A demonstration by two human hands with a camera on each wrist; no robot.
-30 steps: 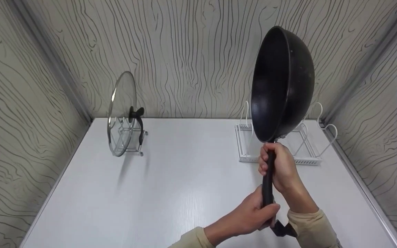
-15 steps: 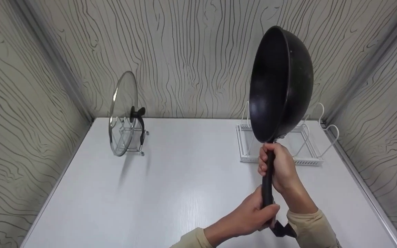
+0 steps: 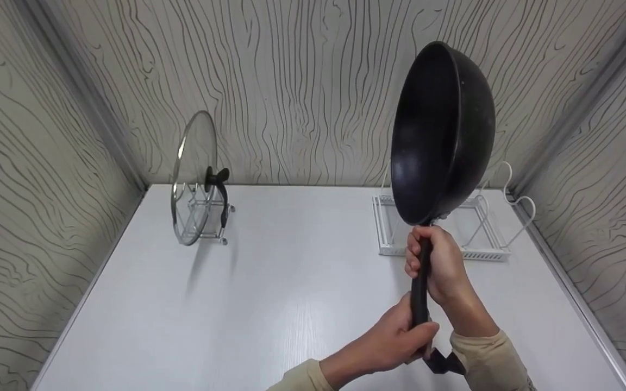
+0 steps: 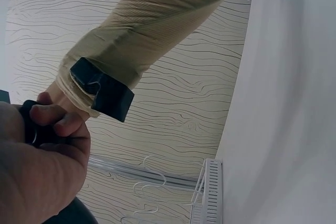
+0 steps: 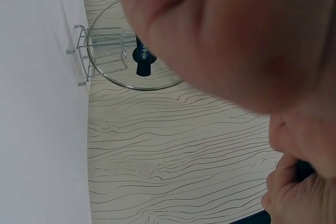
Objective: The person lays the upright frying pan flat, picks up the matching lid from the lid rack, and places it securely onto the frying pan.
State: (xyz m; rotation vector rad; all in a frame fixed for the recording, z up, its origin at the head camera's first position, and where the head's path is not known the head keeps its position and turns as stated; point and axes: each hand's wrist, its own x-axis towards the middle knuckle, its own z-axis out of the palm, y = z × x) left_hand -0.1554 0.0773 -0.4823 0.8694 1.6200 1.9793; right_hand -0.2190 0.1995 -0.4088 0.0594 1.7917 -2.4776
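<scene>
A deep black wok (image 3: 473, 125) is held up on its edge, its hollow side turned to the left in the head view. My right hand (image 3: 443, 266) grips the black handle (image 3: 419, 298) close under the pan. Lower down, my left hand (image 3: 400, 339) holds the handle's end, thumb across it. In the left wrist view the curled fingers (image 4: 68, 121) of the left hand wrap the dark handle end. Behind the wok, partly hidden by it, stands a white wire rack (image 3: 394, 251) on the table.
At the left a glass lid (image 3: 196, 157) with a black knob stands upright in a small metal wire stand (image 3: 212, 236). The white table (image 3: 269, 282) meets patterned walls (image 3: 302, 98) at the back and both sides.
The wok has turned very slightly, its hollow side showing a bit wider. Both hands keep their grip on the handle and have shifted a touch to the left.
</scene>
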